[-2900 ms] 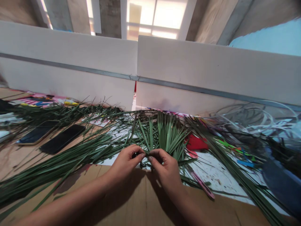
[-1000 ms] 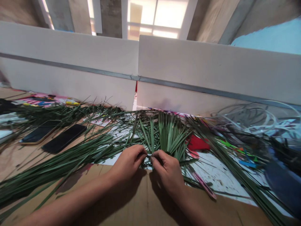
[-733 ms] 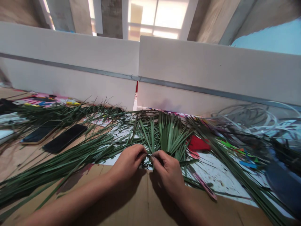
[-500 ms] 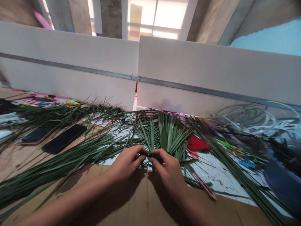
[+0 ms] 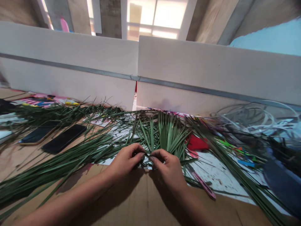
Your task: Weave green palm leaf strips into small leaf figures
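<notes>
My left hand (image 5: 127, 160) and my right hand (image 5: 168, 166) meet almost tip to tip at the centre, above the edge of a cardboard sheet (image 5: 138, 204). Thumb and forefinger of each are pinched together. A thin, dark green leaf strip (image 5: 147, 154) appears to run between the fingertips; most of it is hidden by the fingers. Just beyond my hands lies a fan of green palm leaves (image 5: 166, 131). Left of my left forearm stretches a bundle of long green leaves (image 5: 77, 155). A slim pink tool (image 5: 204, 184) rests right of my right hand.
Two phones (image 5: 64, 138) lie on the left. Red cloth (image 5: 197, 142), coloured scraps (image 5: 244, 157), long leaves (image 5: 235, 169) and clear plastic coils (image 5: 261, 117) occupy the right, beside a blue container (image 5: 282, 180). A white panel barrier (image 5: 211, 69) stands across the back.
My fingertips have drawn slightly apart, opening a small gap with the strip between them. Behind the barrier, a pink object at upper left has shifted right.
</notes>
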Action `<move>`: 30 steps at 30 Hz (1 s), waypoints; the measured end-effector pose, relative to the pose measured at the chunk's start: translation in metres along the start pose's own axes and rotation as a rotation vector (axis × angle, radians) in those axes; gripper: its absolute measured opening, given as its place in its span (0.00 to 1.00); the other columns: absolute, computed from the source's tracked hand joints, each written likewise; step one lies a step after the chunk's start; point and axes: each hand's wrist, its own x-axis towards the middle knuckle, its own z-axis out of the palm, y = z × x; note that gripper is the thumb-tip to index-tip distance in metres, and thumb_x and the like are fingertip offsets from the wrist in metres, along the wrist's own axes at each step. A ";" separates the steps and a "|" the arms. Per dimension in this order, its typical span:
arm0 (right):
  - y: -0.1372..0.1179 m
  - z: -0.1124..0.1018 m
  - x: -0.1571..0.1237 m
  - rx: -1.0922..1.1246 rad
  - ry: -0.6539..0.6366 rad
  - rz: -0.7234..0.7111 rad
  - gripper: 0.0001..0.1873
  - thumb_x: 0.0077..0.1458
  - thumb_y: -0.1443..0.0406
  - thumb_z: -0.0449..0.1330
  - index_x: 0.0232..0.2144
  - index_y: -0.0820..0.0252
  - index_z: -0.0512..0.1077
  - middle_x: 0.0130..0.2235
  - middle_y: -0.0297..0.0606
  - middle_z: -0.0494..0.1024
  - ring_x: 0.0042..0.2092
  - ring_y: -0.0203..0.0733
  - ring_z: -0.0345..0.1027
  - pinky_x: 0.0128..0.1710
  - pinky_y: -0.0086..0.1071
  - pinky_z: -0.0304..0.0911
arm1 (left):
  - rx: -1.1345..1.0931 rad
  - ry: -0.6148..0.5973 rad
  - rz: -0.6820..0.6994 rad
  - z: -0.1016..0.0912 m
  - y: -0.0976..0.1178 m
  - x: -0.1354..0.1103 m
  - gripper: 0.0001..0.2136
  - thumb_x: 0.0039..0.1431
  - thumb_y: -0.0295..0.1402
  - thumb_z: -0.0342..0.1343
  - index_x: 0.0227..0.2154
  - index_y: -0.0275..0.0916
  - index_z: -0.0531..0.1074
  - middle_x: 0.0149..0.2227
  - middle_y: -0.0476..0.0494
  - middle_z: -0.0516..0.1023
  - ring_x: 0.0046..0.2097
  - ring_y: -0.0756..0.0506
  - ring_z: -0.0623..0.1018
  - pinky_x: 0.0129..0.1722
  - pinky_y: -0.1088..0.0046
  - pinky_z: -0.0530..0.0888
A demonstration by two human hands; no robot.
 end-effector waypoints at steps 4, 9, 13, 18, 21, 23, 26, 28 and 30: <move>-0.001 0.001 0.000 0.026 -0.010 0.021 0.07 0.59 0.64 0.59 0.29 0.57 0.73 0.27 0.31 0.76 0.31 0.41 0.69 0.33 0.31 0.62 | -0.032 -0.009 -0.017 0.003 -0.003 0.000 0.07 0.62 0.33 0.53 0.35 0.40 0.75 0.32 0.48 0.79 0.35 0.46 0.75 0.34 0.72 0.70; 0.001 0.005 -0.002 0.073 0.004 0.040 0.07 0.60 0.63 0.58 0.30 0.57 0.71 0.28 0.31 0.74 0.31 0.41 0.68 0.32 0.31 0.61 | -0.097 0.000 -0.049 0.007 -0.006 0.001 0.07 0.61 0.36 0.54 0.35 0.39 0.75 0.28 0.51 0.75 0.30 0.48 0.71 0.29 0.74 0.67; 0.007 0.009 -0.002 0.205 0.001 0.101 0.08 0.60 0.60 0.58 0.30 0.57 0.70 0.27 0.30 0.73 0.29 0.39 0.68 0.31 0.31 0.62 | -0.137 -0.016 -0.019 0.007 -0.006 0.001 0.07 0.61 0.35 0.55 0.35 0.39 0.75 0.32 0.48 0.78 0.35 0.46 0.74 0.34 0.73 0.70; 0.005 0.011 -0.002 0.307 0.027 0.146 0.10 0.58 0.58 0.59 0.29 0.57 0.70 0.25 0.30 0.71 0.27 0.38 0.66 0.28 0.30 0.62 | -0.091 -0.016 0.007 0.008 -0.004 -0.001 0.06 0.62 0.34 0.55 0.34 0.40 0.76 0.34 0.46 0.80 0.37 0.44 0.76 0.38 0.70 0.70; 0.003 0.012 -0.002 0.337 0.029 0.157 0.10 0.57 0.58 0.60 0.28 0.57 0.70 0.25 0.30 0.71 0.26 0.37 0.65 0.26 0.30 0.61 | -0.071 -0.021 -0.005 0.008 -0.004 -0.001 0.06 0.62 0.33 0.55 0.32 0.39 0.76 0.32 0.47 0.80 0.36 0.44 0.76 0.37 0.70 0.69; 0.002 0.013 -0.003 0.347 0.020 0.166 0.10 0.57 0.57 0.60 0.29 0.57 0.70 0.25 0.31 0.71 0.25 0.37 0.66 0.26 0.30 0.62 | -0.058 -0.028 -0.004 0.008 -0.003 0.000 0.07 0.61 0.33 0.55 0.32 0.39 0.76 0.32 0.46 0.80 0.36 0.44 0.76 0.37 0.69 0.69; 0.001 0.013 -0.003 0.363 0.000 0.191 0.11 0.57 0.57 0.60 0.29 0.58 0.70 0.24 0.30 0.71 0.25 0.37 0.66 0.25 0.30 0.62 | -0.055 -0.040 -0.005 0.006 -0.002 0.000 0.07 0.60 0.33 0.55 0.32 0.38 0.77 0.32 0.45 0.80 0.37 0.43 0.77 0.38 0.68 0.70; 0.001 0.013 -0.004 0.369 0.002 0.202 0.11 0.57 0.57 0.61 0.29 0.58 0.70 0.24 0.30 0.71 0.25 0.37 0.66 0.26 0.30 0.62 | -0.061 -0.054 -0.014 0.005 -0.002 0.000 0.07 0.60 0.34 0.55 0.32 0.38 0.77 0.33 0.44 0.81 0.38 0.43 0.77 0.39 0.67 0.70; 0.001 0.014 -0.004 0.378 0.007 0.202 0.11 0.56 0.57 0.61 0.29 0.58 0.71 0.25 0.30 0.71 0.26 0.36 0.66 0.26 0.29 0.62 | -0.060 -0.069 -0.022 0.005 -0.002 0.000 0.08 0.60 0.34 0.55 0.32 0.38 0.77 0.33 0.44 0.80 0.38 0.43 0.77 0.38 0.68 0.70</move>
